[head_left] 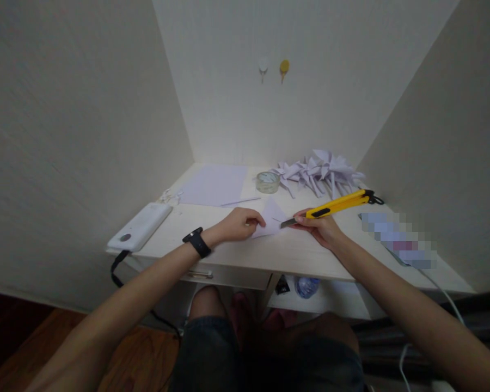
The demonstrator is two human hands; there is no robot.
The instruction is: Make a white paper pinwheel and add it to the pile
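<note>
Two hands work near the bench's front edge: our left hand (240, 224) presses the folded paper (271, 218) flat; our right hand (320, 228) is clamped on the yellow knife (338, 203).

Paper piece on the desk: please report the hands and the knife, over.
Left hand pins paper piece. Right hand grips yellow knife, blade tip at paper edge. Tape roll behind, apart from both.

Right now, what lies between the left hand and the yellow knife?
Head view: between left hand and yellow knife lies only the small paper.
</note>
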